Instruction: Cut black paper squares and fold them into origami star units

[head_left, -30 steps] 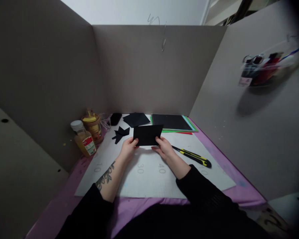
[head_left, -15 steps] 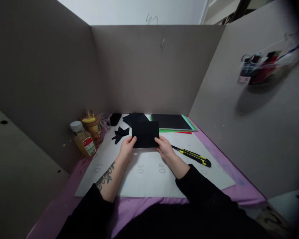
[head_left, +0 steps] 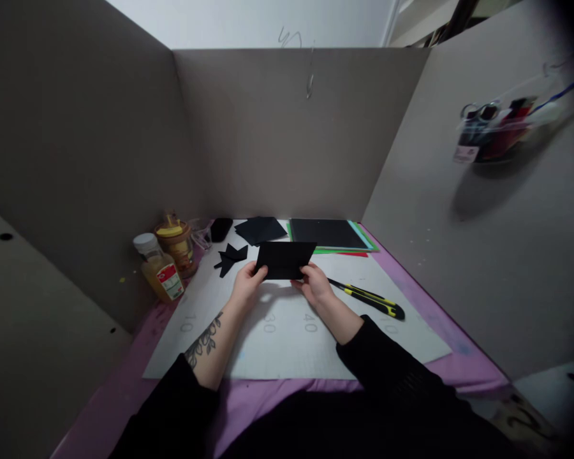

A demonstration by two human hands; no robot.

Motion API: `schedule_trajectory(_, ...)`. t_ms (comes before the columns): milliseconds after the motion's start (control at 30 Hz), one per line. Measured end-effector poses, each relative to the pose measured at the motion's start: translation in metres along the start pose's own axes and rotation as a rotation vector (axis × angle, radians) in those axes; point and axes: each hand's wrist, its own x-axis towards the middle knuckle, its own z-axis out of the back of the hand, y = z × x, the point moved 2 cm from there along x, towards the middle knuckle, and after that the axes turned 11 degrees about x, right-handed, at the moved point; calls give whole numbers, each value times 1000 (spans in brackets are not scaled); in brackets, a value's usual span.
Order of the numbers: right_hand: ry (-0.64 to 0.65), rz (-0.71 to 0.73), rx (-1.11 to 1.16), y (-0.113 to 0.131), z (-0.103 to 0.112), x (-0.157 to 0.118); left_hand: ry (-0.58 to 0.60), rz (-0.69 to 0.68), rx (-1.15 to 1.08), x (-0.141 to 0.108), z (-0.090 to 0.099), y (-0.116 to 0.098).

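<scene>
A black paper piece [head_left: 286, 260] is held up above the white mat [head_left: 287, 344], its top edge slanting off to the right. My left hand [head_left: 249, 279] pinches its lower left corner, thumb on the near face. At the lower right corner, my right hand [head_left: 314, 282] grips it between thumb and fingers. Left of the paper lies a folded black star-like shape [head_left: 231, 258]. Behind it are several loose black squares [head_left: 261, 229]. To the right of my right hand rests a black and yellow utility knife [head_left: 373, 301].
Coloured sheets topped with black [head_left: 329, 233] lie at the back right. A glue bottle [head_left: 160, 269], a brown cup [head_left: 176, 242], a clear cup [head_left: 201, 234] and a black object [head_left: 221, 229] stand or lie at left. A pouch with scissors [head_left: 495, 131] hangs on the right wall.
The black paper has tilted, and its top edge has shifted right and lower, uncovering more of the black squares behind. Both hands still hold it.
</scene>
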Motion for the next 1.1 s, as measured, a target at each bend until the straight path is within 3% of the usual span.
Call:
schedule_trajectory(233,182,222,-257,-6,2,3,-78,-26,39,1,4,2)
schedule_trajectory(367,146,282,-283,-4,5,3,-66,-27,-4,3,5,6)
schedule_trajectory(533,108,463,-366,7,7,6,-224,-45,66,8,14,10)
schedule_trajectory(733,184,468,-488,11,8,7,-62,-55,123,7,12,6)
schedule_trajectory(933,178,506,-575,11,7,4,-64,-63,183,4,9,5)
schedule_trajectory(1100,208,496,-495,8,7,5,-83,-64,213,3,10,2)
